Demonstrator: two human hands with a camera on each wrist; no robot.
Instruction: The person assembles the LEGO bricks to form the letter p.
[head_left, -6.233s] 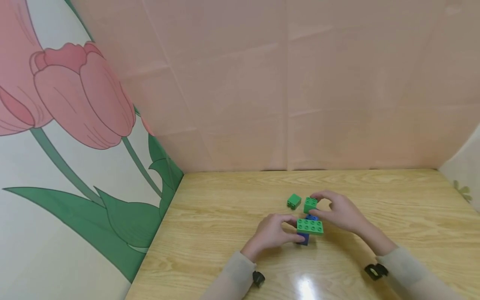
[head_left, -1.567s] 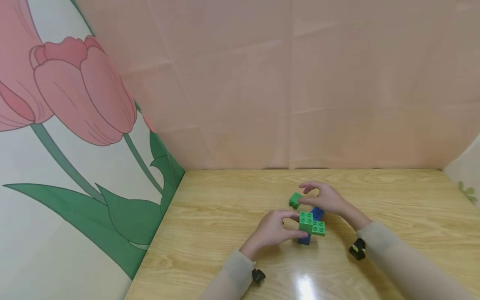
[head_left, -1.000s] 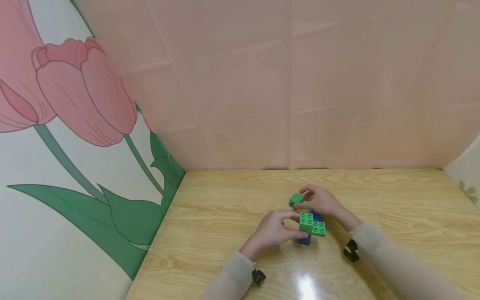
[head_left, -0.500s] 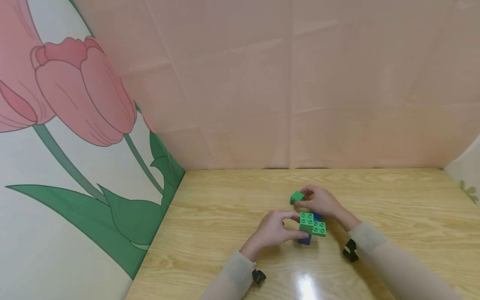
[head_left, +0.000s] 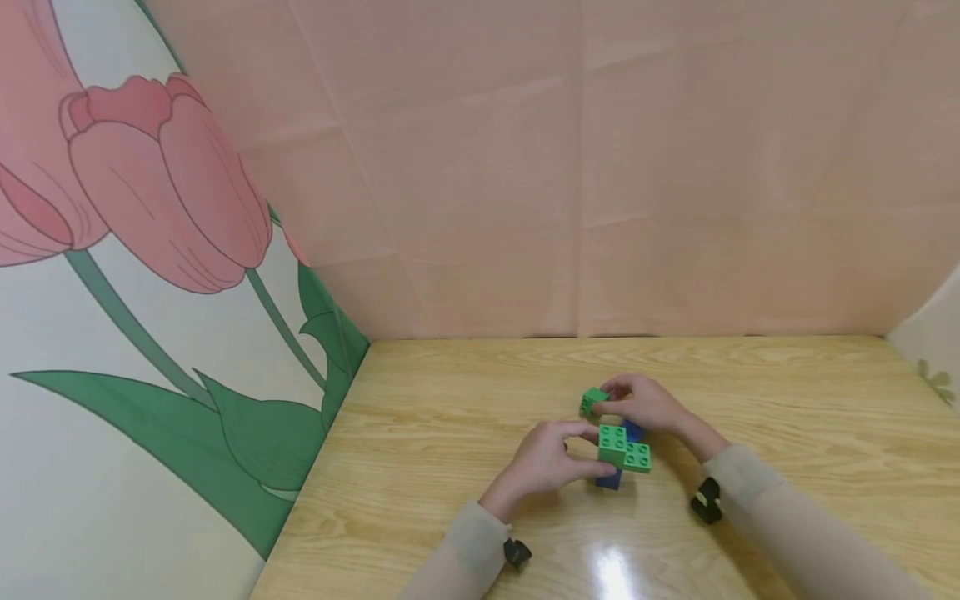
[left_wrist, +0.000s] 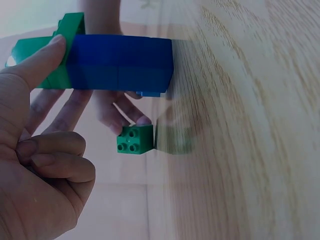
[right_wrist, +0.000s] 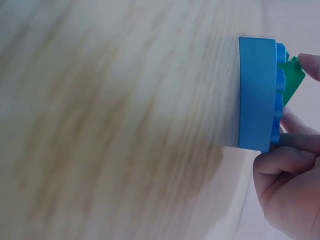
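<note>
Between its thumb and fingers my left hand [head_left: 547, 457] grips a stack of toy building bricks near the middle of the table. A green square brick [head_left: 612, 443] tops the stack, above a longer, thin green brick [head_left: 638, 457]. Dark blue bricks [left_wrist: 120, 62] form the stack's lower part in the left wrist view. Farther back, my right hand [head_left: 647, 405] pinches a loose green brick [head_left: 592, 400], whose studs face the left wrist camera. A separate blue brick [right_wrist: 257, 95] rests studs-up on the table, close to the right hand's curled fingers; the stack partly hides it in the head view.
The wooden table [head_left: 435, 417] meets a pinkish cloth backdrop [head_left: 465, 208] at its far edge. On the left stands a panel printed with tulips [head_left: 165, 192]. A small black device [head_left: 707, 502] hangs at the right wrist.
Over the earlier frames the right hand set a green brick onto the stack and reached to the remaining green one. During the last half second that brick has turned and shifted slightly. The left hand stayed put.
</note>
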